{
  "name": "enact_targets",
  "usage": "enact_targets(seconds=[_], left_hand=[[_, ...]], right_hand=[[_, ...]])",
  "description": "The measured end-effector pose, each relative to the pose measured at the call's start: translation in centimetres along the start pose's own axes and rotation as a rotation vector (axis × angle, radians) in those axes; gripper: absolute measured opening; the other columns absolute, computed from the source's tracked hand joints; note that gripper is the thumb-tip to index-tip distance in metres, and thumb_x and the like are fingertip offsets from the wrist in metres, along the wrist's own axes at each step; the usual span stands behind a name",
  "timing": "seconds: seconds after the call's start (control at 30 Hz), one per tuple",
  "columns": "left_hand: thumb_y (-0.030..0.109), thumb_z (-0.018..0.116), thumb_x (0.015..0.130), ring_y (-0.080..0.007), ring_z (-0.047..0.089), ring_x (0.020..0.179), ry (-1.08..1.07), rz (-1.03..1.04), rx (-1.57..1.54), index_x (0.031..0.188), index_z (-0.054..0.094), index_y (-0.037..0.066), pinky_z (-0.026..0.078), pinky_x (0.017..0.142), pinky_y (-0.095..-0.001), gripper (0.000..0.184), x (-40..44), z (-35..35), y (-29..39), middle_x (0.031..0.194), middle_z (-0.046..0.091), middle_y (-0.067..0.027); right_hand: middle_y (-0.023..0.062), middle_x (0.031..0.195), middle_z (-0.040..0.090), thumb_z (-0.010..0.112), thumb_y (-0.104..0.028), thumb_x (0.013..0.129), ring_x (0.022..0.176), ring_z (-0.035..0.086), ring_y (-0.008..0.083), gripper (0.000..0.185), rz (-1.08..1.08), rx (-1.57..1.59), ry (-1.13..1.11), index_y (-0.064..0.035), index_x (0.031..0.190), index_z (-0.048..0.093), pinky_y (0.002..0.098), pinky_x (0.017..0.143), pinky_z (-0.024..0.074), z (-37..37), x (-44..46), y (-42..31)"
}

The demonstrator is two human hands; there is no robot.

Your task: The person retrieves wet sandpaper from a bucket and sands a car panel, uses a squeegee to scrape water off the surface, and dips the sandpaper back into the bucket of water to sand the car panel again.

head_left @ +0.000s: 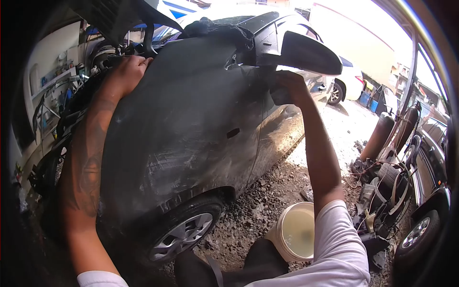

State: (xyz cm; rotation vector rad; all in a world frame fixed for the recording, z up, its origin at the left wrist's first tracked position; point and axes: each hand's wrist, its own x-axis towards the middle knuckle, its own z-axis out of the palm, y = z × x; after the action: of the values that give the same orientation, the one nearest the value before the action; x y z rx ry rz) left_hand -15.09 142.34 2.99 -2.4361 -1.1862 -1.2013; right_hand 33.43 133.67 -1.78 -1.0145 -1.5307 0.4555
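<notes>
A dark grey car fender (181, 110) with pale streaks fills the middle, above a wheel (184, 234). My left hand (131, 74) rests at the fender's upper left edge by the open hood, its fingers curled; what they hold, if anything, is hidden. Under the side mirror (311, 52), my right hand (289, 86) is against the front part of the door, closed on a dark sheet (280, 95) that shows below its fingers. A bunched dark cloth (220, 32) lies on top of the car near the windshield.
A bucket of cloudy liquid (299, 232) stands on the gravel by my legs. At the right are gas cylinders (378, 136), scattered parts with hoses and another dark car (425, 225). Shelves (52, 81) stand at the left; a white car is parked behind.
</notes>
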Motion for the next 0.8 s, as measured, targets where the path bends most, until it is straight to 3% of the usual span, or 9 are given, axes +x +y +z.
enact_targets(seconds=[0.13, 0.2, 0.27, 0.33, 0.47, 0.53, 0.67, 0.73, 0.8], left_hand=[[0.036, 0.048, 0.098, -0.0441, 0.060, 0.097, 0.001, -0.047, -0.009, 0.099, 0.068, 0.002, 0.048, 0.080, -0.0459, 0.040, 0.0, -0.3, 0.5, 0.099, 0.066, -0.0243], [0.035, 0.048, 0.098, -0.0453, 0.059, 0.096, -0.026, -0.066, -0.038, 0.097, 0.068, 0.002, 0.047, 0.077, -0.0470, 0.038, 0.1, -0.4, 0.4, 0.096, 0.065, -0.0254], [0.034, 0.048, 0.098, -0.0456, 0.059, 0.095, 0.002, -0.039, -0.031, 0.096, 0.068, 0.002, 0.047, 0.076, -0.0472, 0.038, 0.0, -0.2, 0.1, 0.095, 0.064, -0.0257], [0.034, 0.048, 0.099, -0.0459, 0.058, 0.094, 0.036, -0.018, -0.027, 0.095, 0.068, 0.002, 0.046, 0.075, -0.0474, 0.038, -0.1, -0.1, 0.1, 0.094, 0.064, -0.0260], [0.034, 0.049, 0.099, -0.0457, 0.058, 0.094, 0.018, -0.028, 0.001, 0.093, 0.068, 0.001, 0.046, 0.075, -0.0474, 0.038, 0.0, -0.2, 0.3, 0.094, 0.064, -0.0255], [0.034, 0.049, 0.099, -0.0455, 0.058, 0.094, 0.010, -0.027, -0.001, 0.092, 0.068, 0.001, 0.046, 0.075, -0.0475, 0.039, 0.0, -0.2, 0.2, 0.094, 0.064, -0.0253], [0.034, 0.049, 0.099, -0.0450, 0.058, 0.094, 0.037, 0.009, -0.008, 0.093, 0.068, 0.002, 0.046, 0.075, -0.0473, 0.038, -0.1, -0.2, 0.0, 0.095, 0.064, -0.0248], [0.034, 0.049, 0.099, -0.0449, 0.058, 0.095, 0.065, 0.027, -0.018, 0.093, 0.068, 0.002, 0.046, 0.076, -0.0473, 0.038, -0.3, -0.1, -0.1, 0.095, 0.064, -0.0247], [0.033, 0.049, 0.099, -0.0445, 0.059, 0.095, 0.095, 0.014, 0.009, 0.094, 0.069, 0.002, 0.047, 0.076, -0.0473, 0.037, -0.7, -0.3, 0.6, 0.095, 0.064, -0.0244]], right_hand=[[0.0062, 0.096, 0.070, 0.067, -0.018, 0.088, 0.085, 0.065, 0.0133, 0.023, -0.155, -0.183, 0.266, -0.0008, 0.104, 0.069, 0.0290, 0.075, 0.0525, 1.0, 1.6, 3.1], [0.0062, 0.094, 0.070, 0.070, -0.021, 0.086, 0.087, 0.065, 0.0134, 0.024, -0.141, -0.600, 0.438, -0.0038, 0.102, 0.071, 0.0300, 0.078, 0.0522, 1.8, 1.5, 2.9], [0.0066, 0.094, 0.071, 0.071, -0.025, 0.084, 0.090, 0.066, 0.0144, 0.025, -0.113, -0.750, 0.407, -0.0070, 0.102, 0.072, 0.0312, 0.081, 0.0513, 2.6, 1.0, 1.9], [0.0065, 0.097, 0.071, 0.073, -0.029, 0.082, 0.093, 0.067, 0.0180, 0.029, -0.079, -1.224, 0.263, -0.0091, 0.103, 0.072, 0.0342, 0.083, 0.0508, 3.3, 0.7, 0.6], [0.0085, 0.099, 0.071, 0.075, -0.037, 0.080, 0.095, 0.067, 0.0213, 0.038, -0.197, -0.770, 0.375, -0.0072, 0.104, 0.071, 0.0365, 0.086, 0.0503, 2.6, 2.4, 3.1], [0.0119, 0.101, 0.071, 0.076, -0.043, 0.079, 0.097, 0.066, 0.0236, 0.048, -0.011, -0.588, 0.518, -0.0033, 0.106, 0.069, 0.0370, 0.087, 0.0499, 4.7, 1.9, 1.5], [0.0138, 0.100, 0.071, 0.076, -0.046, 0.079, 0.097, 0.066, 0.0236, 0.055, -0.089, -0.641, 0.582, 0.0005, 0.106, 0.067, 0.0362, 0.087, 0.0497, 6.0, 2.4, 2.1], [0.0193, 0.097, 0.071, 0.076, -0.045, 0.077, 0.092, 0.069, 0.0290, 0.056, -0.256, -0.571, 0.613, 0.0007, 0.107, 0.067, 0.0421, 0.082, 0.0525, 6.6, 2.9, 1.3], [0.0180, 0.095, 0.072, 0.077, -0.044, 0.076, 0.089, 0.070, 0.0279, 0.054, -0.227, -0.540, 0.566, 0.0004, 0.106, 0.068, 0.0414, 0.079, 0.0534, 6.3, 3.0, 1.4]])
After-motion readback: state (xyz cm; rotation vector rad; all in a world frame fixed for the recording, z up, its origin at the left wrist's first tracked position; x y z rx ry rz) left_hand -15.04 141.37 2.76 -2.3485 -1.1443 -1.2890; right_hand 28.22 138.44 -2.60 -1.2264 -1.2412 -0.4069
